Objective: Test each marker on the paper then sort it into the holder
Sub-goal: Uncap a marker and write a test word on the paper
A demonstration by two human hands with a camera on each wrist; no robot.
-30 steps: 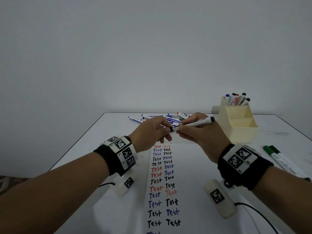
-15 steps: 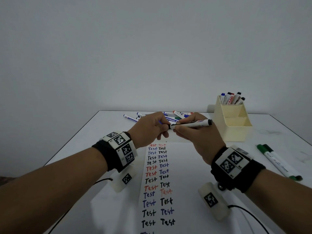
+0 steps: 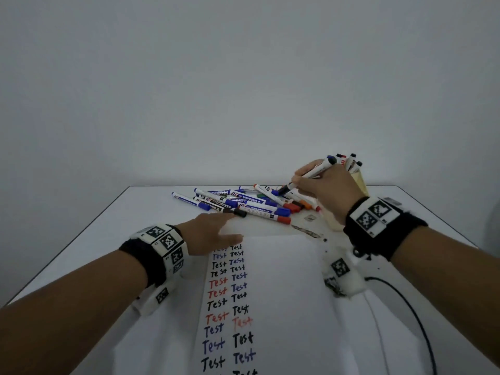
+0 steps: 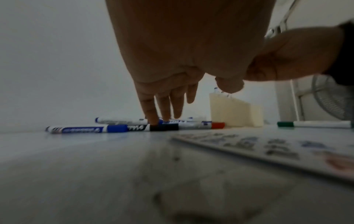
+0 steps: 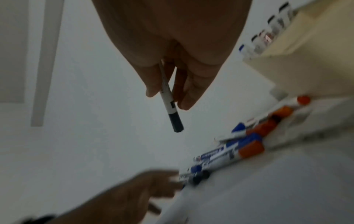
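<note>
Right hand fingers pinch a capped black marker (cap end down) above the marker pile, just beside the cream holder. Left hand fingers extend straight, tips touching a black-capped marker on the surface. Test paper lies nearer.

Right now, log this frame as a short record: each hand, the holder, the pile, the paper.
right hand: grips a black-capped marker, cap end down, beside the holder
left hand: fingers straight, fingertips on a black cap in the loose marker pile
holder: cream, several markers upright in its rear compartment
paper: two columns of "Test"
</note>
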